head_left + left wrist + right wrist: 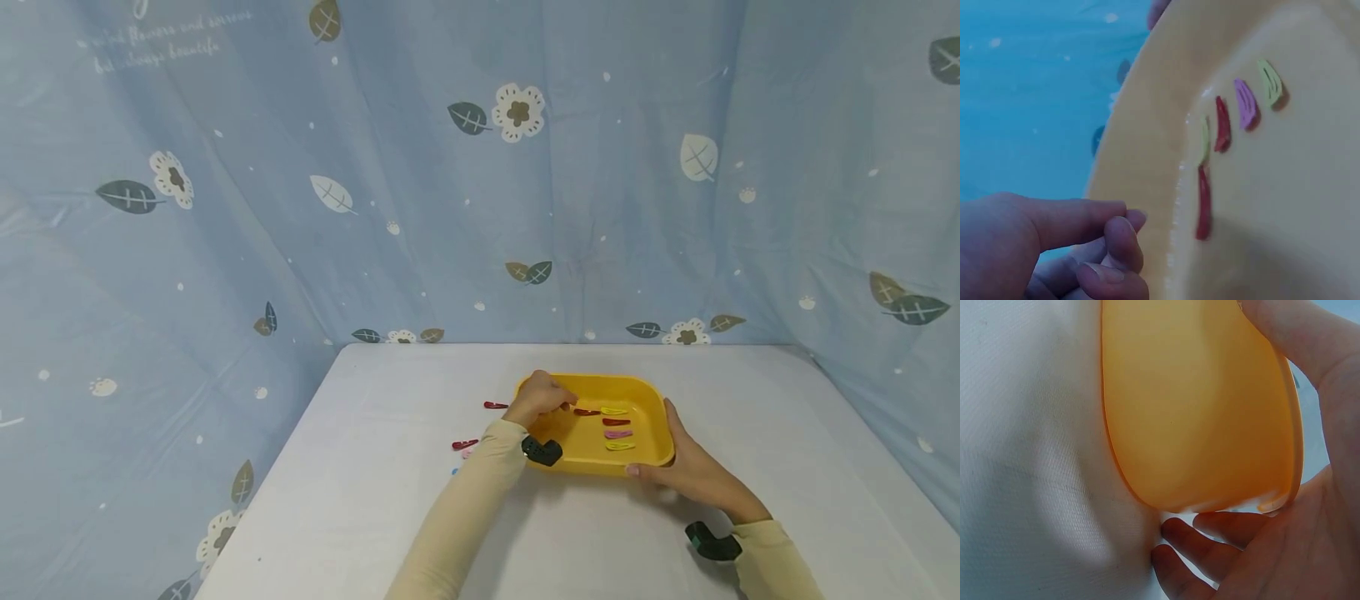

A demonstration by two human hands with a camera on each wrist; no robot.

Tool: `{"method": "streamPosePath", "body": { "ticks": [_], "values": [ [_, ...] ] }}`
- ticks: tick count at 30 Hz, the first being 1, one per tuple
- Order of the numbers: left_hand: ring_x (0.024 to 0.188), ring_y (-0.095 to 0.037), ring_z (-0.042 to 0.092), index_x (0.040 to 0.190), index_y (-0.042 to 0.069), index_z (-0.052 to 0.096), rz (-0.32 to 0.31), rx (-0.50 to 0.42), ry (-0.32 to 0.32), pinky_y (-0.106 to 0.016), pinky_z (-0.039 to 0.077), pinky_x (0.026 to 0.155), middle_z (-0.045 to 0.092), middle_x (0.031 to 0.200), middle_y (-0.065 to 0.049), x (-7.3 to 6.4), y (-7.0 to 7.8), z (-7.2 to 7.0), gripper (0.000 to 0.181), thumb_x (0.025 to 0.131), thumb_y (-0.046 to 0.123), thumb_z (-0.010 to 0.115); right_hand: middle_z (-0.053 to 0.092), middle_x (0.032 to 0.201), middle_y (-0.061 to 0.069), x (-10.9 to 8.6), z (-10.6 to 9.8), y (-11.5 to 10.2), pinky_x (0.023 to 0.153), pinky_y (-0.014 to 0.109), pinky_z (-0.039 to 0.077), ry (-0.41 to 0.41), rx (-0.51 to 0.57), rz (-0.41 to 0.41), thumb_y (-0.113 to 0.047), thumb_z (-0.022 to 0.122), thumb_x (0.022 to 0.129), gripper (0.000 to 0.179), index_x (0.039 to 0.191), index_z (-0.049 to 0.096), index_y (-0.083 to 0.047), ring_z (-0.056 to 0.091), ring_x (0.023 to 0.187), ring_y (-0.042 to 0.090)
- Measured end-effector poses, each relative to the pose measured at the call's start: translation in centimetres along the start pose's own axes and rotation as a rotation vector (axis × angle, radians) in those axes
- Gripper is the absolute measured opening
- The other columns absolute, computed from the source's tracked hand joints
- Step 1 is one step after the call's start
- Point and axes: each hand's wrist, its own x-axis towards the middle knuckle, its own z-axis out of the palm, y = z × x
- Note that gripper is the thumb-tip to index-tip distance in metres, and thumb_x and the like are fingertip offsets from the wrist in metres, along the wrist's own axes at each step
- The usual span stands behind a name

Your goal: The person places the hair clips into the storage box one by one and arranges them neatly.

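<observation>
Nearest me are two pale sleeves (pixel 461 517). The left hand (pixel 538 400) hangs over the yellow tray (pixel 588 467), fingers curled together around nothing I can see, near a red hair clip (pixel 587 412). The right hand (pixel 697 471) grips the tray's corner on the tabletop (pixel 352 483); four more clips (pixel 618 434) lie inside.

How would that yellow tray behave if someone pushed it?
The yellow tray would probably slide rather than tip, being wide and low. It looks fairly stiff, with no visible bend where the right hand grips it. The clips lying inside might shift.
</observation>
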Motion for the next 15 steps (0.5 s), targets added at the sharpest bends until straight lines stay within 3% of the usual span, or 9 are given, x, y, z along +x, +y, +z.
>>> {"method": "streamPosePath", "body": {
  "ticks": [4, 9, 12, 15],
  "values": [
    [0.056, -0.014, 0.04, 0.088, 0.003, 0.082, 0.067, -0.001, -0.011, -0.025, 0.032, 0.054, 0.069, 0.075, -0.005, -1.3, 1.1, -1.0, 0.023, 0.092, 0.025, 0.077, 0.002, 0.168, 0.035, 0.0, 0.0, 0.1, 0.116, 0.074, 0.024, 0.001, -0.006, 0.001, -0.05, 0.08, 0.085, 0.138, 0.16, -0.025, -0.004, 0.023, 0.151, 0.055],
    [0.067, -0.015, 0.053, 0.099, 0.002, 0.082, 0.207, -0.045, -0.032, -0.023, 0.04, 0.062, 0.074, 0.081, -0.003, -3.0, 2.0, -2.9, 0.023, 0.095, 0.024, 0.074, 0.001, 0.168, 0.036, 0.0, -0.1, 0.2, 0.115, 0.075, 0.027, 0.0, -0.008, 0.006, -0.05, 0.08, 0.085, 0.137, 0.16, -0.026, -0.005, 0.024, 0.151, 0.056],
    [0.082, -0.023, 0.066, 0.102, 0.005, 0.082, 0.271, -0.039, -0.034, -0.023, 0.048, 0.069, 0.076, 0.088, -0.004, -3.9, 2.3, -4.2, 0.024, 0.097, 0.026, 0.073, 0.002, 0.168, 0.037, 0.0, 0.0, 0.2, 0.114, 0.075, 0.029, -0.003, -0.01, 0.008, -0.05, 0.08, 0.085, 0.137, 0.16, -0.027, -0.005, 0.026, 0.15, 0.055],
    [0.097, -0.032, 0.069, 0.103, 0.008, 0.082, 0.314, -0.037, -0.025, -0.028, 0.053, 0.079, 0.077, 0.094, -0.008, -5.0, 2.3, -5.6, 0.023, 0.097, 0.029, 0.072, 0.002, 0.168, 0.036, 0.1, 0.0, 0.1, 0.114, 0.075, 0.029, -0.005, -0.006, 0.007, -0.049, 0.08, 0.085, 0.137, 0.16, -0.027, -0.006, 0.026, 0.15, 0.054]
  ]
}}
